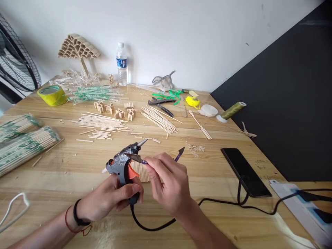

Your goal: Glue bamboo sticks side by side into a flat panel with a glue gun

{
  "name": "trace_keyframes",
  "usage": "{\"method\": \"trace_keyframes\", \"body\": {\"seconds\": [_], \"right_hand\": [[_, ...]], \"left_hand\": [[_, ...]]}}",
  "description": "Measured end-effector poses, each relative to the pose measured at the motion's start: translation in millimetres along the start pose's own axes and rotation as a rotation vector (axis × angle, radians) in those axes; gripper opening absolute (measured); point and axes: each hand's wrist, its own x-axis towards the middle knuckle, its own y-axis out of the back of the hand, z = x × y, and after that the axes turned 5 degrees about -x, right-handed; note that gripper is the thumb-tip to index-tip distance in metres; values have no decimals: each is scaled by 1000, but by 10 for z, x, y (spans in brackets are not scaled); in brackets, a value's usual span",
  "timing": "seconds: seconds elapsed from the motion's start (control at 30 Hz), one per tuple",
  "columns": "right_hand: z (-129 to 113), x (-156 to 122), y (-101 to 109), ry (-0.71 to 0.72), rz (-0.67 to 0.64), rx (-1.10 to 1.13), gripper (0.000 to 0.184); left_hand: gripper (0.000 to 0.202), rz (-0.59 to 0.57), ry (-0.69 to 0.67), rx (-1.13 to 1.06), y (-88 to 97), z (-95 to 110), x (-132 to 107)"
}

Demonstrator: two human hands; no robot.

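Observation:
My left hand (114, 197) is wrapped round the handle of a black glue gun (120, 169) with an orange trigger, its nozzle tilted up to the right. Pale glue strands and silvery residue coat the gun's upper body. Between thumb and fingers, my right hand (169, 181) pinches a small purple-handled blade (136, 158), its dark tip against or just in front of the gun's top. A second dark pointed blade (180, 152) with purple on it sticks out behind that hand; whether both are one tool is hidden. Partly covered behind the gun lies a panel of joined wooden sticks (141, 172).
Loose sticks (101, 121), small stick assemblies (119, 113) and pliers (162, 102) lie beyond my hands. Packaged sticks (28, 148) are left; a phone (245, 173), black cable (207, 200) and power strip (298, 207) right. A bottle (121, 65) stands at the wall.

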Motion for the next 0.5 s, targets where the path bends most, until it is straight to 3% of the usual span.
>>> {"method": "trace_keyframes", "body": {"seconds": [0.23,0.5], "right_hand": [[19,11,19,-30,42,-28,16],[-47,-11,6,-39,18,20,17]], "left_hand": [[50,-6,4,32,16,31,4],[47,171,2,215,-25,60,-6]]}}
